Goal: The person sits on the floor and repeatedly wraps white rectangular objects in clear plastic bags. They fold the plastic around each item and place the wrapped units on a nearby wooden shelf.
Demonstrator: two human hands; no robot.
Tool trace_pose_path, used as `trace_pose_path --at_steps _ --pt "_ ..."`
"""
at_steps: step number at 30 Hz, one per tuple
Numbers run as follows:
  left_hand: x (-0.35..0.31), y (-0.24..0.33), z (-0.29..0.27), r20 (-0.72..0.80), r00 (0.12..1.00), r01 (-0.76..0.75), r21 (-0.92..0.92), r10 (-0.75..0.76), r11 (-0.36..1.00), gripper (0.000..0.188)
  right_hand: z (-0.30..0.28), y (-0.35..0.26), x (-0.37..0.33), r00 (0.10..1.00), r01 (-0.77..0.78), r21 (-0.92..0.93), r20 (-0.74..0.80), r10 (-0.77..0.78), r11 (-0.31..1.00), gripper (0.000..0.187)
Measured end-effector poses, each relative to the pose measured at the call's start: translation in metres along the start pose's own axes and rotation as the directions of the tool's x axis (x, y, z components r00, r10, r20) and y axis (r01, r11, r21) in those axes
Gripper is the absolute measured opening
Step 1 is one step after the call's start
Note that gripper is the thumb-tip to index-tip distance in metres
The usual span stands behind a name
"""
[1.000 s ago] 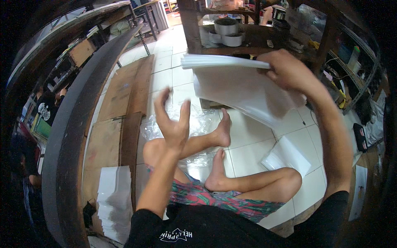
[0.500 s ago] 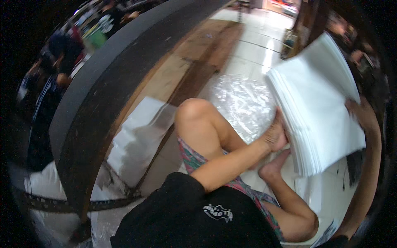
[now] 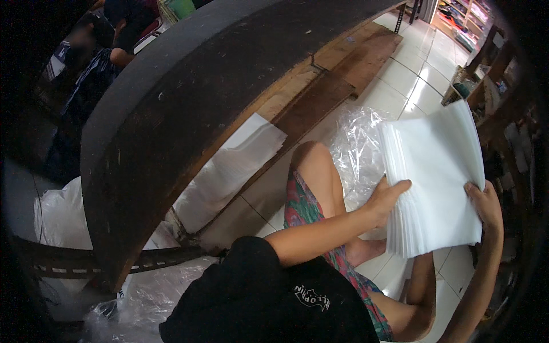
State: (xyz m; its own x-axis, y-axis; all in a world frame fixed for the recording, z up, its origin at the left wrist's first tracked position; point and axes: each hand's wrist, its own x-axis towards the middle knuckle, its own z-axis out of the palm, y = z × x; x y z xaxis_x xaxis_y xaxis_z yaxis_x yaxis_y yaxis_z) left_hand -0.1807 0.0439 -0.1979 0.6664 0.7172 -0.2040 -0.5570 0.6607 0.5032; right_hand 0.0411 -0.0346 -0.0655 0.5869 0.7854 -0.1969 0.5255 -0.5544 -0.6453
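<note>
Taking the thick rectangular stack of thin white sheets (image 3: 437,177) as centre, the bare left hand (image 3: 389,201) is on its edge at nine o'clock, the bare right hand (image 3: 485,207) between three and four. Crumpled clear plastic film (image 3: 360,146) lies at ten on the white tiled floor (image 3: 396,80). Farther out at nine, a second pile of white sheets (image 3: 237,160) lies along the near side of the long dark worktop (image 3: 171,123). Flat brown boards (image 3: 320,100) stretch at ten; loose clear plastic (image 3: 171,286) lies at eight.

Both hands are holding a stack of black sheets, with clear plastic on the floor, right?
No: the sheets are white, the head view shows; the left hand and right hand do hold them, with clear plastic on the floor.
</note>
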Motion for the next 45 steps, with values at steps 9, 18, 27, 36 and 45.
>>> trace_pose_path --at_steps 9,18,27,36,45 --pt "0.009 0.146 -0.153 -0.309 0.941 -0.109 0.098 0.134 0.989 0.037 0.182 -0.147 0.125 0.8 0.294 0.233 0.471 -0.372 0.927 0.035" --pt "-0.057 0.314 -0.261 -0.715 0.551 0.116 0.576 0.43 0.809 0.041 0.449 -0.2 0.225 0.45 0.699 0.234 0.59 -0.67 0.676 0.053" --pt "-0.092 0.331 -0.396 -0.789 0.338 0.475 0.613 0.513 0.631 0.048 0.595 -0.199 0.21 0.449 0.619 0.278 0.643 -0.621 0.735 0.044" --pt "-0.055 0.304 -0.361 -0.889 0.286 0.439 0.453 0.357 0.776 0.066 0.64 -0.194 0.194 0.478 0.596 0.328 0.588 -0.652 0.733 0.037" --pt "-0.078 0.313 -0.37 -0.678 0.255 0.835 0.514 0.69 0.197 0.103 0.64 -0.195 0.165 0.533 0.462 0.549 0.456 -0.713 0.696 0.038"
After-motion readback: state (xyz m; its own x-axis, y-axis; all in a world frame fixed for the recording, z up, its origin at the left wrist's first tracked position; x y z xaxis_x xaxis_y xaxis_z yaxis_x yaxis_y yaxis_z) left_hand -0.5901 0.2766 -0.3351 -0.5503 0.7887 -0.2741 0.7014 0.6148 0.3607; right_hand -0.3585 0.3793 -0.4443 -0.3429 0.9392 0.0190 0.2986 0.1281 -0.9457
